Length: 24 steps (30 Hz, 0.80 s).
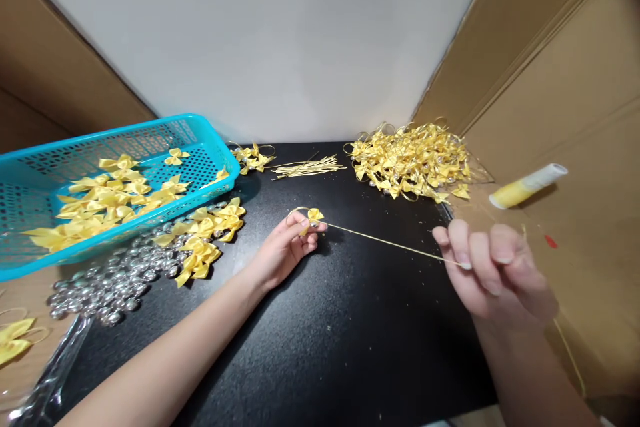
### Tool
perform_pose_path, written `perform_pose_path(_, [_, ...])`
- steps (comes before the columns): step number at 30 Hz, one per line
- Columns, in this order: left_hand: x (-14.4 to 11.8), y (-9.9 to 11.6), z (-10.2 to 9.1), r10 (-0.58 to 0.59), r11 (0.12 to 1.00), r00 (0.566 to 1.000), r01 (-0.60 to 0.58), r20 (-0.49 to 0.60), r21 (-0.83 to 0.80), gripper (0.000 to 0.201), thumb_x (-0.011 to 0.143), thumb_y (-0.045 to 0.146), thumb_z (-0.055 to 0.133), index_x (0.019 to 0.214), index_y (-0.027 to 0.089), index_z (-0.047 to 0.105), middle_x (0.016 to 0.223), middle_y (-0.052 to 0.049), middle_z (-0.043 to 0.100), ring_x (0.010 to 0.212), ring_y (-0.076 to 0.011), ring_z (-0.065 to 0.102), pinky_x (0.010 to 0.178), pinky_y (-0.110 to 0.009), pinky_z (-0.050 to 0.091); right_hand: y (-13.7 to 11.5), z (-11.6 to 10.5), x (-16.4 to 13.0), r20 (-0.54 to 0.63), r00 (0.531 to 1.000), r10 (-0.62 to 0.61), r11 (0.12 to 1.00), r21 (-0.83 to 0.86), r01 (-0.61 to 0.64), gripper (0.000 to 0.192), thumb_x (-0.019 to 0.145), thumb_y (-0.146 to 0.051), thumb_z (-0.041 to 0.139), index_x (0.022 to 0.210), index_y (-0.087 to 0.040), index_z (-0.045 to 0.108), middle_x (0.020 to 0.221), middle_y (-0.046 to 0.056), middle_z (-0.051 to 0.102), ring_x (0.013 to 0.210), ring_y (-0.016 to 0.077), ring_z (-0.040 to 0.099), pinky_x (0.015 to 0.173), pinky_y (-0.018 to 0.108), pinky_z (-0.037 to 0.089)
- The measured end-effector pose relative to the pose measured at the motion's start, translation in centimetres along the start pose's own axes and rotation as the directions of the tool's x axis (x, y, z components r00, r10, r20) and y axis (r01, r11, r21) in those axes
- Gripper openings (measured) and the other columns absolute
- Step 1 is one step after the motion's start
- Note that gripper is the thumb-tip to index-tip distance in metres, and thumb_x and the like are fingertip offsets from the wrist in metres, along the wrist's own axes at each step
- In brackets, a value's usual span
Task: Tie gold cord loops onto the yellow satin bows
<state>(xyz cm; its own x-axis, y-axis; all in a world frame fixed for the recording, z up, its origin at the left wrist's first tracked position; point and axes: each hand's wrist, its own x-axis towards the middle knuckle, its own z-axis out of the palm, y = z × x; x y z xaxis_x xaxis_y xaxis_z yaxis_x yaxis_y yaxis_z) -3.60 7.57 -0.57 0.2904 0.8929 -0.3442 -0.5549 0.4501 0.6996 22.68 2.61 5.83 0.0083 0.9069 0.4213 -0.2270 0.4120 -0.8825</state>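
My left hand (pixel 289 247), over the middle of the black table, pinches a small yellow ribbon bow (pixel 315 214). A bit of silvery shine shows just under the bow, partly hidden by my fingers. From the bow a thin yellow cord (pixel 385 240) runs taut to the right. My right hand (pixel 493 270) grips that cord between thumb and fingers, raised above the table's right edge. A loose length of cord hangs below the right wrist.
A blue basket (pixel 207 140) with yellow bows stands at left. Silver bells (pixel 120 273) and loose bows (pixel 200 257) lie before it. Cut cords (pixel 313 167) lie at the back, a heap of corded bows (pixel 410 160) back right, a yellow-white tube (pixel 527 187) beyond.
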Motion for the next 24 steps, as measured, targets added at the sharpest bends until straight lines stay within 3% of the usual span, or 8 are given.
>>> perform_pose_path(6, [0.0, 1.3, -0.4, 0.008, 0.997, 1.000, -0.007, 0.015, -0.081, 0.028, 0.068, 0.019, 0.079, 0.073, 0.020, 0.052, 0.072, 0.001, 0.067, 0.056, -0.0072, 0.052, 0.055, -0.019, 0.046, 1.0, -0.1, 0.3, 0.048, 0.998, 0.029, 0.999, 0.013, -0.030, 0.033, 0.083, -0.043, 0.067, 0.061, -0.026, 0.050, 0.038, -0.007, 0.015, 0.048, 0.0148, 0.031, 0.056, 0.031, 0.042])
perform_pose_path(9, [0.0, 2.1, -0.6, -0.001, 0.994, 1.000, 0.003, 0.016, -0.112, 0.027, 0.067, 0.020, 0.078, 0.074, 0.020, 0.052, 0.068, 0.002, 0.063, 0.052, -0.0063, 0.048, 0.052, -0.019, 0.043, 1.8, 0.0, 0.5, 0.103, 0.983, 0.150, 0.986, 0.061, -0.157, 0.029, 0.082, -0.044, 0.070, 0.066, -0.025, 0.054, 0.042, -0.009, 0.020, 0.045, 0.0117, 0.031, 0.048, 0.026, 0.040])
perform_pose_path(14, [-0.9, 3.4, -0.3, -0.008, 0.996, 0.997, 0.015, 0.076, -0.093, 0.029, 0.059, 0.019, 0.080, 0.067, 0.020, 0.052, 0.056, 0.005, 0.054, 0.042, -0.0035, 0.034, 0.044, -0.019, 0.031, 4.3, 0.3, 0.2, 0.184, 0.881, 0.436, 0.884, 0.094, -0.457, 0.028, 0.075, -0.042, 0.078, 0.069, -0.021, 0.060, 0.049, -0.007, 0.042, 0.043, 0.0090, 0.042, 0.039, 0.021, 0.035])
perform_pose_path(17, [-1.8, 3.7, 0.1, -0.020, 0.999, 0.975, 0.028, 0.222, -0.033, 0.031, 0.059, 0.023, 0.082, 0.062, 0.020, 0.052, 0.050, 0.007, 0.050, 0.039, -0.0029, 0.028, 0.043, -0.020, 0.028, 6.2, 0.8, -0.1, 0.227, 0.808, 0.544, 0.829, 0.004, -0.560, 0.032, 0.073, -0.044, 0.079, 0.070, -0.017, 0.062, 0.050, -0.005, 0.049, 0.040, 0.0072, 0.043, 0.040, 0.021, 0.032])
perform_pose_path(19, [-2.3, 3.6, 0.2, -0.093, 0.996, 0.932, 0.084, 0.350, 0.041, 0.027, 0.064, 0.027, 0.082, 0.063, 0.021, 0.055, 0.047, 0.006, 0.050, 0.038, -0.0047, 0.033, 0.044, -0.021, 0.031, 7.1, 1.2, -0.1, 0.209, 0.788, 0.579, 0.809, -0.027, -0.587, 0.033, 0.071, -0.044, 0.080, 0.071, -0.016, 0.063, 0.050, -0.006, 0.049, 0.040, 0.0057, 0.041, 0.041, 0.020, 0.029])
perform_pose_path(21, [-2.6, 3.2, 0.2, -0.170, 0.984, 0.891, 0.126, 0.422, 0.129, 0.024, 0.069, 0.031, 0.081, 0.066, 0.021, 0.059, 0.050, 0.002, 0.057, 0.041, -0.0080, 0.043, 0.047, -0.024, 0.036, 7.6, 1.5, 0.0, 0.141, 0.801, 0.582, 0.809, -0.001, -0.587, 0.036, 0.068, -0.046, 0.081, 0.071, -0.015, 0.063, 0.051, -0.007, 0.046, 0.041, 0.0045, 0.037, 0.041, 0.020, 0.027])
perform_pose_path(24, [-2.5, 2.7, 0.1, -0.183, 0.968, 0.900, 0.093, 0.396, 0.234, 0.024, 0.072, 0.032, 0.081, 0.068, 0.019, 0.062, 0.062, -0.002, 0.066, 0.053, -0.0118, 0.057, 0.056, -0.026, 0.043, 7.7, 1.4, 0.3, 0.028, 0.830, 0.557, 0.829, 0.039, -0.558, 0.037, 0.066, -0.047, 0.082, 0.071, -0.017, 0.061, 0.052, -0.008, 0.040, 0.043, 0.0033, 0.028, 0.042, 0.019, 0.024])
